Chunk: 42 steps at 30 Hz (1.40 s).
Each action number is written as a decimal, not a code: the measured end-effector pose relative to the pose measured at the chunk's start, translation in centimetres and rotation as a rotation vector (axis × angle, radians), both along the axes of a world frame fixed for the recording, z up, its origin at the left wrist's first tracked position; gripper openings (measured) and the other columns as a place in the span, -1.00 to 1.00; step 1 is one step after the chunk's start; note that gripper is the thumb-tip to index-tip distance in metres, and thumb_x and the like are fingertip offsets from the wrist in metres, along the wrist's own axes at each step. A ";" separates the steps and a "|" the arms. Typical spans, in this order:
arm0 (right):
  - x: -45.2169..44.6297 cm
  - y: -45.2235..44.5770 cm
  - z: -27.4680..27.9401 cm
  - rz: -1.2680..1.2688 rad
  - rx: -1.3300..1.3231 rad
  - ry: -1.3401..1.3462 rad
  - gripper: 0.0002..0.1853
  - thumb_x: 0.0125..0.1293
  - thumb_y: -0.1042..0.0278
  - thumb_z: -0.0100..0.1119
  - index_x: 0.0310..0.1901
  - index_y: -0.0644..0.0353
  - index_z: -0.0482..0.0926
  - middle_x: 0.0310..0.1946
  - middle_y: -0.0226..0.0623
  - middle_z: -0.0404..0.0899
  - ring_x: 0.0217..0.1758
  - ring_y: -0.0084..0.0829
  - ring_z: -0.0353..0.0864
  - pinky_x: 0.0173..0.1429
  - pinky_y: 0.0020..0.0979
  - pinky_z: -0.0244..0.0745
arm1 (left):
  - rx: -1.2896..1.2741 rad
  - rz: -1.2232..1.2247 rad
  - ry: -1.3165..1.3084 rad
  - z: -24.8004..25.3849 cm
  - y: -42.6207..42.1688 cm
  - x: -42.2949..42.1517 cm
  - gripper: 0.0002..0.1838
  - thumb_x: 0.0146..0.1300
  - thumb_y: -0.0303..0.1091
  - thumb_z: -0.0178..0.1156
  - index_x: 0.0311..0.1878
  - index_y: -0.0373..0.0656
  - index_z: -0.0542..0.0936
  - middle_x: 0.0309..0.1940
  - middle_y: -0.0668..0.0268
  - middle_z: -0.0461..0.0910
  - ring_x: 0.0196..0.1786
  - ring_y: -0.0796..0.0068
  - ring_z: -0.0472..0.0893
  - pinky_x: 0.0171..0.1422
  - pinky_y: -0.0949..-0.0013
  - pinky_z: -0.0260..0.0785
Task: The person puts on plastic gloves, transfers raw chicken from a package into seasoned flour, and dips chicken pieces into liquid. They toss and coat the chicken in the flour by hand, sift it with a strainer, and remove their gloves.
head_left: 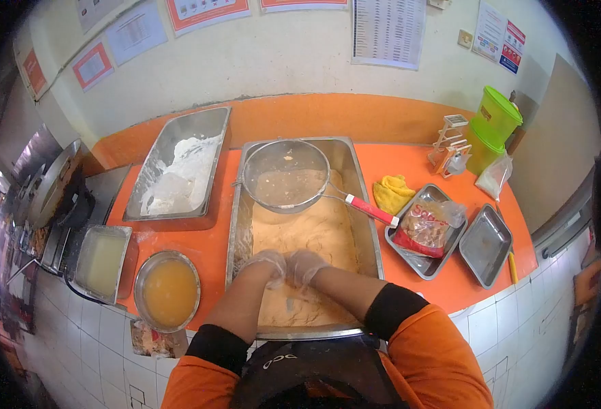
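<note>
My left hand (267, 264) and my right hand (306, 267) wear clear plastic gloves. Side by side, they press down into pale orange breading flour (304, 232) in a deep steel pan (370, 238). The fingers of both hands are largely hidden by the hands themselves and the flour, so their pose and any contents do not show. Across the pan's far part lies a round wire sieve (287, 178), its red handle (372, 210) reaching over the right rim. Some orange crumbs sit on the mesh.
Left stand a steel pan of white flour (184, 167), a container of cloudy liquid (102, 262) and a bowl of orange liquid (170, 293). Right are a yellow cloth (393, 193), a tray with a plastic bag (424, 228), another tray (486, 247), a scale (450, 153) and green tubs (492, 126).
</note>
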State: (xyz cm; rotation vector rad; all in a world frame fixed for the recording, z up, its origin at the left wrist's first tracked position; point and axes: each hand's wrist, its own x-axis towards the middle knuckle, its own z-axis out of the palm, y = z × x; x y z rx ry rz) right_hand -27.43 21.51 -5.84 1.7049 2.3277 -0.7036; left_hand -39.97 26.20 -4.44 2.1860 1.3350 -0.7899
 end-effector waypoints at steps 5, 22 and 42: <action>3.0 0.5 5.5 0.033 -0.039 0.077 -0.42 -0.08 0.11 0.25 0.02 0.20 0.49 -0.01 0.02 0.52 0.01 -0.17 0.56 0.02 -0.24 0.47 | -0.002 0.067 -0.118 6.0 -1.7 0.3 -0.70 0.09 -0.23 0.14 -0.17 -0.21 0.64 -0.13 0.05 0.60 -0.04 0.11 0.59 0.01 0.24 0.40; 2.5 -0.6 1.9 0.173 -0.126 -0.208 -0.45 -0.14 0.06 0.33 -0.06 0.14 0.59 -0.11 -0.05 0.59 -0.02 -0.15 0.58 0.03 -0.30 0.49 | -0.067 0.523 -0.389 1.3 -1.7 1.7 -0.45 0.21 0.07 0.00 0.08 -0.18 0.52 0.03 0.05 0.54 0.07 0.13 0.53 0.09 0.22 0.34; 5.5 -3.0 3.1 -0.006 -0.004 -0.178 -0.40 -0.03 0.08 0.27 0.07 0.19 0.48 0.01 0.05 0.52 0.02 -0.12 0.57 0.06 -0.21 0.47 | 0.201 -0.587 -0.465 -2.7 1.3 -0.7 -0.68 0.15 -0.21 0.05 -0.13 -0.14 0.63 -0.07 0.07 0.59 -0.01 0.10 0.58 0.06 0.21 0.42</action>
